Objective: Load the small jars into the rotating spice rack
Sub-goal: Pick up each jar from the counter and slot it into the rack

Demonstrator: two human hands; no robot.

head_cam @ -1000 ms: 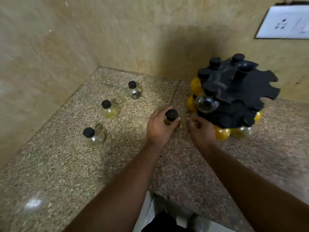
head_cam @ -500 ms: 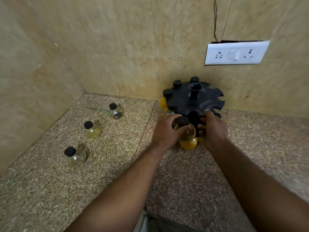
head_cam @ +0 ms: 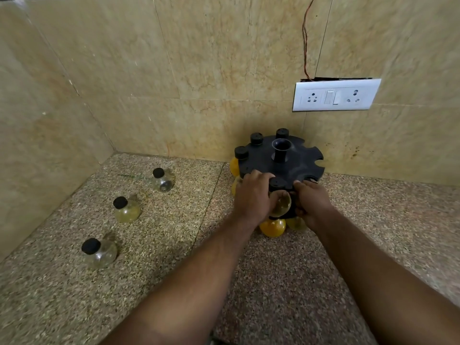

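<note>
Head view looks down into a desk (head_cam: 149, 282) corner, with the black spice rack (head_cam: 293, 165) at about one o'clock against the back wall. At the rack's six o'clock rim, the left hand (head_cam: 254, 195) holds a small round jar (head_cam: 280, 204). Its thumb lies on the glass and its fingers (head_cam: 258, 176) curl over by the black cap (head_cam: 276, 183), which sits level with the top disc as if entering a notch. The right hand (head_cam: 313, 202) has its fingers curled on the rack's edge just right of the jar, seemingly steadying it.

Three capped jars already hang at the disc's ten-to-twelve o'clock side, and an orange jar (head_cam: 272, 227) sits in the lower tier under the hands. Still loose on the desk, out at the rack's eight-to-nine o'clock, stand the far jar (head_cam: 163, 180), the middle jar (head_cam: 127, 210) and the near jar (head_cam: 99, 252).

These look like light, rigid glass globes, smooth, apt to slip or roll, and breakable on stone. The narrow neck under the cap is likely the surest hold, since it must slide into the notch.
</note>
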